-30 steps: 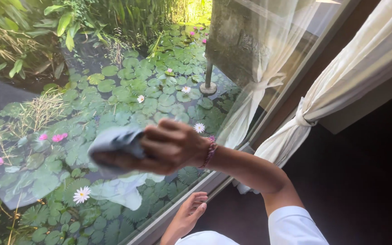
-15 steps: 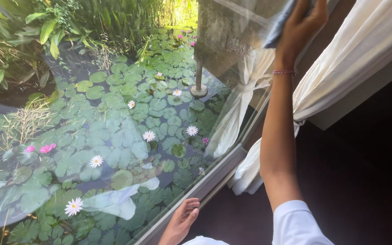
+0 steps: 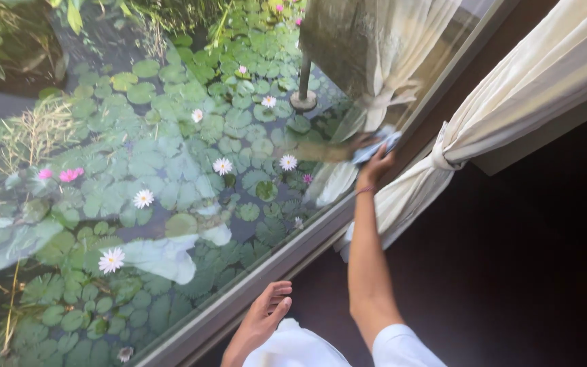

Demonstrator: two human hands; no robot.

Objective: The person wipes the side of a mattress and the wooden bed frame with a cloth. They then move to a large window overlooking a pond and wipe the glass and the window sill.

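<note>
My right hand [image 3: 376, 163] presses a blue-grey cloth [image 3: 377, 144] flat against the large window pane [image 3: 171, 170], near its right frame. The arm stretches forward from a white short sleeve, with a thin band at the wrist. My left hand [image 3: 261, 319] hangs low by my white shirt, fingers loosely apart, holding nothing, close to the bottom window frame [image 3: 266, 272]. A faint reflection of the arm shows in the glass beside the cloth.
A cream curtain [image 3: 504, 102], tied back at its middle, hangs right of the cloth. Dark floor [image 3: 511, 285] lies below it. Through the glass I see a pond with lily pads, white and pink flowers and a stone post [image 3: 304, 81].
My right hand with the cloth swept from the middle of the pane up to the top right, then came down along the right edge. The left hand stayed low.
</note>
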